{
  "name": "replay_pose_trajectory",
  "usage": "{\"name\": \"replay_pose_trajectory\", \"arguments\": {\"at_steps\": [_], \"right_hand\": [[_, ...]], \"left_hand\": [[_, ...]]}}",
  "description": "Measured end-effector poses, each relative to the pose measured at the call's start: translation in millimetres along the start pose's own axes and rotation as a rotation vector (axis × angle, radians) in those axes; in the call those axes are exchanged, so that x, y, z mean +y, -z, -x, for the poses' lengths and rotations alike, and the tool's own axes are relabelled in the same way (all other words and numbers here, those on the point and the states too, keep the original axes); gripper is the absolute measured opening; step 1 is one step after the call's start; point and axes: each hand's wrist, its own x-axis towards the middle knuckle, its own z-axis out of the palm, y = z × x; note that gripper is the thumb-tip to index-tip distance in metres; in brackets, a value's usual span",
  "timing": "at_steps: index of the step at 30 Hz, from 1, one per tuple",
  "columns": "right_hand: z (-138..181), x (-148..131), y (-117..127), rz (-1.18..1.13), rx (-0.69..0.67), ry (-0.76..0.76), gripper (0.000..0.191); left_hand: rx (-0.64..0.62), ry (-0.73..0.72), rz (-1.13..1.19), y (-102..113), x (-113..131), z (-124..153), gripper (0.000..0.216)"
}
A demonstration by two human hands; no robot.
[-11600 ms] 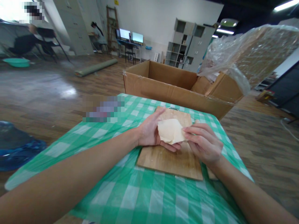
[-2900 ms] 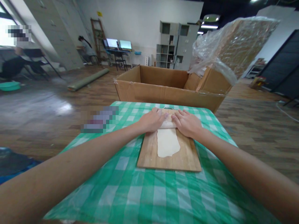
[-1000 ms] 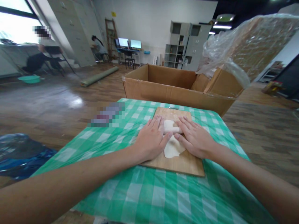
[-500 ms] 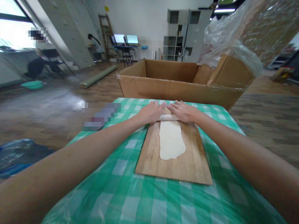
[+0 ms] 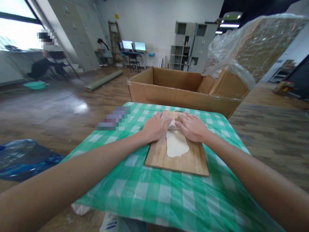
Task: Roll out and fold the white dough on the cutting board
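A pale rolling pin [image 5: 172, 125] lies across a flat sheet of dough [image 5: 177, 145], mostly covered by my hands. My left hand [image 5: 156, 127] rests on the pin's left part, and my right hand [image 5: 191, 127] on its right part. Both are laid flat with fingers stretched forward and thumbs pointing inward. Only the pin's middle shows between them. Under the dough is a wooden board [image 5: 193, 166], on a table with a green-and-white checked cover [image 5: 135, 193]. The dough is long, with an uneven near edge.
Beyond the table stands a large open cardboard box [image 5: 173, 95] with plastic wrap [image 5: 224, 54] at its right. A blurred-out flat item [image 5: 113, 118] lies at the table's left edge. A plastic bag [image 5: 29, 159] is on the floor at left. Two people sit farther back.
Both hands and the rolling pin have come back toward me over the dough, so less of the sheet shows in front of the pin. The camera view has also shifted.
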Motion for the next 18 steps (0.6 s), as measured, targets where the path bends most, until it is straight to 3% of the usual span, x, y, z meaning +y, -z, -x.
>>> {"name": "replay_pose_trajectory", "arguments": {"at_steps": [4,10,14,18], "right_hand": [[27.8,-14.2,5.8,-0.045,-0.006,0.030,0.077],[77.3,-29.8,11.2,-0.050,0.013,0.131,0.087],[69.8,-25.4,13.8,-0.061,-0.017,0.142,0.086],[35.9,-13.0,7.4,-0.078,0.000,0.129,0.082]], "left_hand": [[0.030,0.039,0.031,4.3,15.1,30.9,0.068],[0.047,-0.018,0.031,5.8,35.1,75.0,0.074],[0.047,0.003,0.044,3.8,32.7,70.8,0.074],[0.059,0.045,0.062,-2.9,19.6,43.0,0.071]]}}
